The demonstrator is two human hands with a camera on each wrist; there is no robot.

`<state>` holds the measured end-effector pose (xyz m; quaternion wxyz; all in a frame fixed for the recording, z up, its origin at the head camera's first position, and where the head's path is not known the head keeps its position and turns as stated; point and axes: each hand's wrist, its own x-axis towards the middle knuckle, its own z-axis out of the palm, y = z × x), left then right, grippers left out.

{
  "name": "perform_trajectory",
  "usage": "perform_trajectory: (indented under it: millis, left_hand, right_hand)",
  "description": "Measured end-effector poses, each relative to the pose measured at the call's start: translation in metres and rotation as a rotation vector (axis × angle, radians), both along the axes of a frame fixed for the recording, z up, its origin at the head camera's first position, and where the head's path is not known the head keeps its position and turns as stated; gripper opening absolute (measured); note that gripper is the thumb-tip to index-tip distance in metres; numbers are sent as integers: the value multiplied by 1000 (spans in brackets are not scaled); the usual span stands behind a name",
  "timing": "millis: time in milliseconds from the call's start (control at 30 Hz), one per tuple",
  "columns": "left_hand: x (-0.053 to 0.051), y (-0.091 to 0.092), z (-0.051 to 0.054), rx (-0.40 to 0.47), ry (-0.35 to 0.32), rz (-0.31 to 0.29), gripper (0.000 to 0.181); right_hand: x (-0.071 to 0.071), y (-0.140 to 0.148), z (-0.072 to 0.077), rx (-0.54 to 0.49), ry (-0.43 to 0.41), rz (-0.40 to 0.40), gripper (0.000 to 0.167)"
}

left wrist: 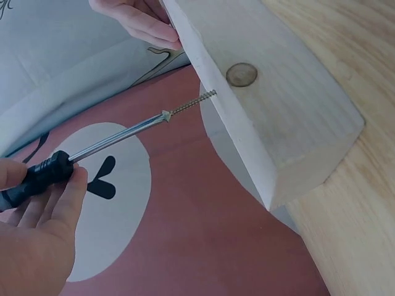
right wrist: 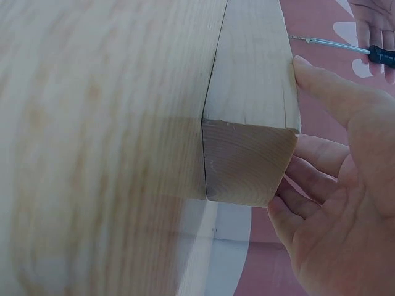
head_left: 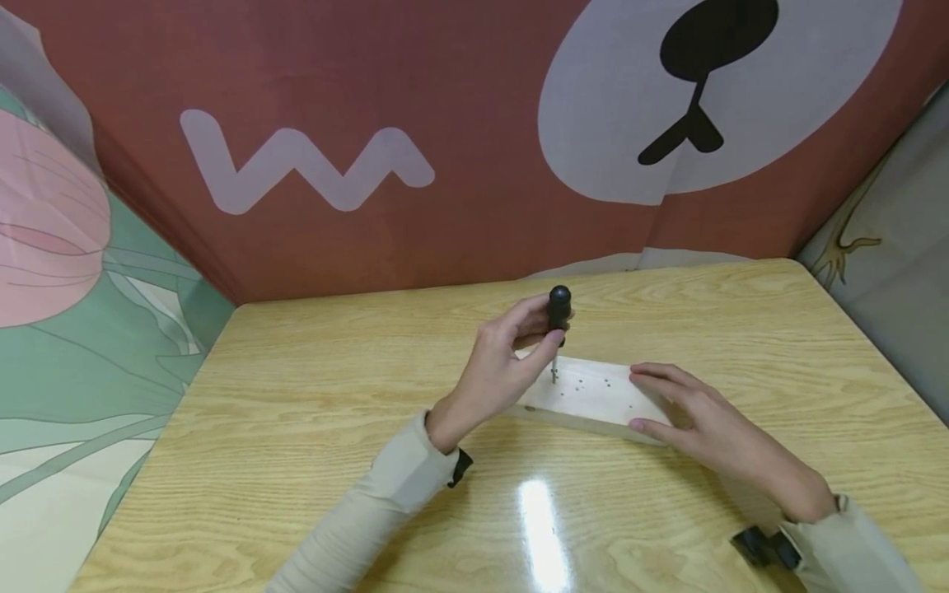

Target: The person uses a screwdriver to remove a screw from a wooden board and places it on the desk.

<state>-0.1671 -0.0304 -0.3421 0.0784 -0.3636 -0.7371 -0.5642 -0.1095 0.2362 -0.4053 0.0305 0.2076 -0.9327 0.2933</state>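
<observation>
A pale wooden block (head_left: pixel 593 395) with several small dark holes in its top lies on the table. The left hand (head_left: pixel 500 366) grips the black handle of a screwdriver (head_left: pixel 559 306), held upright over the block's left part. In the left wrist view a threaded screw (left wrist: pixel 194 102) sits at the tip of the screwdriver (left wrist: pixel 117 140), its point at the block's holed face. A round knot marks the side of the block (left wrist: pixel 284 92). The right hand (head_left: pixel 697 420) holds the block's right end, thumb on the near edge and fingers at the far side.
The block rests on a light wood-grain table (head_left: pixel 334 371). Behind it hangs a red cloth (head_left: pixel 482 231) with printed white and black shapes, and patterned cloths hang at the left and right. Black wrist straps show at both sleeves.
</observation>
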Motion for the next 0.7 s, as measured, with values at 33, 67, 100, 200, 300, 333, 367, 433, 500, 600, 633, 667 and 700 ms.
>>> perform_trajectory:
  millis: [33,67,100,200,300,333,367,433,500,600,633,667,700]
  left_hand:
    - [0,0,0,-3,7,3,37]
    - [0,0,0,-6,15,9,38]
    - [0,0,0,-6,21,13,39]
    - [-1,0,0,-5,37,30,39]
    - [-1,0,-1,10,31,27,35]
    - [-1,0,-1,16,28,24,34]
    - [-1,0,-1,21,26,22,34]
    - [-1,0,-2,28,28,16,33]
    - [-2,0,-2,18,38,21,32]
    - [-2,0,-2,3,55,26,30]
    - [-3,0,-2,-4,59,26,30]
    - [-3,0,-2,-9,63,25,30]
    - [-3,0,-2,-11,64,21,30]
  right_hand:
    - [0,0,0,0,1,2,58]
    - [0,0,0,-1,0,2,58]
    - [0,0,0,-2,-1,3,58]
    - [0,0,0,-5,-10,2,59]
    - [0,0,0,-6,-21,-2,59]
    - [0,0,0,-8,-24,-2,59]
    - [0,0,0,-10,-24,-2,59]
    - [0,-1,0,-7,-21,-9,58]
    - [1,-1,0,-8,-12,-11,58]
    - [0,-1,-1,0,-1,-13,58]
    - [0,-1,-1,0,1,-9,58]
    - [0,-1,-1,-1,4,-6,58]
    - [0,0,-1,-1,4,-3,58]
